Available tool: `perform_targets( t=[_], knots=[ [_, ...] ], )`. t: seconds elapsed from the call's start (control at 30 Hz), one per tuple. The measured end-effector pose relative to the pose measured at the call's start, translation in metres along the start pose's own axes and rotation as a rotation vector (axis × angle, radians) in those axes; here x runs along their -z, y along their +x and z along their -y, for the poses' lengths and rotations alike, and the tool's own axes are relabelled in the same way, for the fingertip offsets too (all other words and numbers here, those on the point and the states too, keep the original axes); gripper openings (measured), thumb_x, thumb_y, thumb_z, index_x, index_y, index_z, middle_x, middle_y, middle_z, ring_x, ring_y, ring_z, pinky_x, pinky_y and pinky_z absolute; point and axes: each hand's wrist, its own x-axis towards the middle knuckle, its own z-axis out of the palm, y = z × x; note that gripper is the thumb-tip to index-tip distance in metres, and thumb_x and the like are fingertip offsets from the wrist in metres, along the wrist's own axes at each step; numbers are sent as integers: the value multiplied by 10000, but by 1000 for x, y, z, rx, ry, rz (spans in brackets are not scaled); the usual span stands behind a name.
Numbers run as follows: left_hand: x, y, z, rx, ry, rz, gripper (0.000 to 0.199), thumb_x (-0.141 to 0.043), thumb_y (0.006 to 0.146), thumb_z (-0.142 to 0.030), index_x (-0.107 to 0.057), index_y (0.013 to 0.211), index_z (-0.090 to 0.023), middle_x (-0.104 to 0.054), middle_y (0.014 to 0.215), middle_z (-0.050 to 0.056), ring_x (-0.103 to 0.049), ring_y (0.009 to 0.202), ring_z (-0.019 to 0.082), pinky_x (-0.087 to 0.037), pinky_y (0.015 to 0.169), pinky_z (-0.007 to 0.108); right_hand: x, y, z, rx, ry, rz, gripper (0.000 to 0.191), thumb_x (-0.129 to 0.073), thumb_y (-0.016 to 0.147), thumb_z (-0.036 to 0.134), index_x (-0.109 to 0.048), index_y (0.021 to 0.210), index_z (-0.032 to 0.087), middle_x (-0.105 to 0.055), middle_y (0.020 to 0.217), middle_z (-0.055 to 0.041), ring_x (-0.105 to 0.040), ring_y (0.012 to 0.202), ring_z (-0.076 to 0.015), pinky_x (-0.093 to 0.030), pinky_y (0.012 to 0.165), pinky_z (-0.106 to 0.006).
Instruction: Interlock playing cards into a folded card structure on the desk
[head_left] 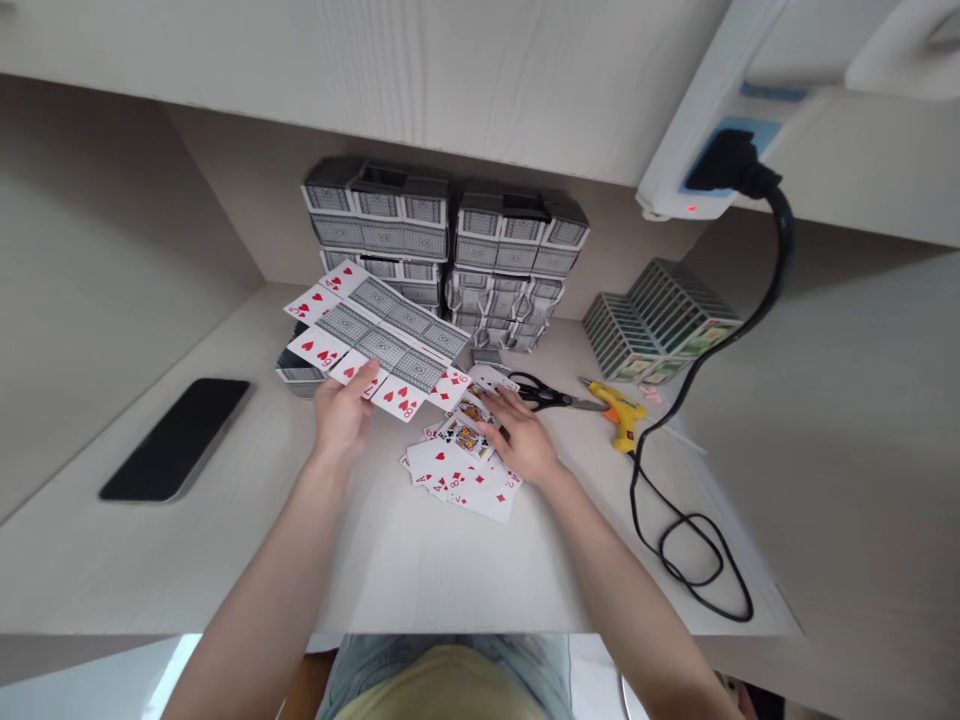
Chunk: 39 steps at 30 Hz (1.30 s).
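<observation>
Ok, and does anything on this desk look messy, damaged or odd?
The loose cards by the right hand lie in an untidy heap, turned at different angles. The black cord also sprawls in loops on the desk. I see nothing spilled or broken.

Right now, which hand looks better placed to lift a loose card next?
Probably the right hand: its fingers are over the loose cards, while the left hand holds up the panel of cards.
</observation>
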Motion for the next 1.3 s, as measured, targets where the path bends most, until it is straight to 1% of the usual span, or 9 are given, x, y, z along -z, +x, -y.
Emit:
perform_targets(
  t=[0.13, 0.33, 0.4, 0.53, 0.6, 0.73, 0.87, 1.17, 1.3],
  knots=[
    [1, 1, 1, 8, -6, 3, 272, -781, 495, -197, -660, 734, -149, -658, 797, 46, -613, 740, 169, -518, 711, 304, -1, -2, 4, 68, 77, 29, 278, -432, 868, 280, -564, 1109, 243, -653, 1056, -34, -590, 997, -182, -292, 1049, -440],
    [0, 1, 1, 6, -9, 5, 272, -778, 498, -196, -655, 736, -153, -662, 819, 47, -618, 770, 182, -519, 720, 310, 0, -4, -4, -144, 77, -289, 329, -376, 840, 161, -510, 1139, 196, -637, 1022, -77, -559, 999, -190, -439, 889, -380],
    [0, 1, 1, 9, -8, 9, 273, -779, 499, -200, -654, 737, -151, -662, 816, 45, -619, 769, 180, -518, 728, 309, 1, -4, -7, -185, 75, -324, 348, -374, 819, 138, -488, 1144, 189, -641, 976, -72, -561, 962, -194, -445, 859, -378],
    [0, 0, 1, 2, 1, 11, 264, -779, 500, -198, -649, 723, -145, -655, 772, 33, -613, 719, 158, -517, 724, 296, 1, -3, -5, -172, 10, -240, 259, -452, 788, 186, -548, 1029, 191, -624, 902, -66, -542, 907, -206, -436, 825, -364],
    [0, 0, 1, 6, 1, 14, 264, -778, 501, -194, -647, 724, -142, -652, 764, 33, -610, 704, 153, -518, 717, 293, 0, -3, -1, -250, -54, -216, 227, -514, 773, 272, -563, 976, 183, -612, 849, -66, -533, 866, -214, -435, 789, -355],
    [0, -1, 1, 3, -6, 17, 286, -777, 501, -195, -646, 750, -140, -656, 786, 39, -613, 737, 166, -513, 725, 302, -5, -4, 2, -454, -180, -148, 387, -582, 691, 501, -556, 889, 169, -595, 770, -69, -529, 807, -229, -421, 690, -325],
    [0, -1, 1, 17, 11, 23, 279, -773, 500, -201, -644, 739, -137, -659, 789, 40, -617, 760, 181, -509, 734, 322, -12, -3, 4, -508, -298, -78, 479, -561, 640, 624, -559, 785, 167, -605, 802, -103, -521, 823, -248, -383, 714, -334],
    [-1, -1, 3, 11, 14, 26, 288, -770, 508, -207, -651, 761, -137, -669, 816, 42, -617, 798, 192, -502, 756, 340, -21, 4, 5, -612, -339, -109, 432, -418, 789, 567, -579, 695, 177, -630, 740, -101, -526, 788, -240, -328, 717, -335],
    [1, -2, 4, 18, 20, 23, 275, -766, 518, -201, -654, 764, -147, -668, 809, 33, -618, 775, 185, -503, 739, 334, -26, 4, 1, -599, -333, -161, 416, -445, 782, 553, -580, 646, 184, -629, 699, -112, -529, 761, -252, -333, 689, -345]
  ],
)
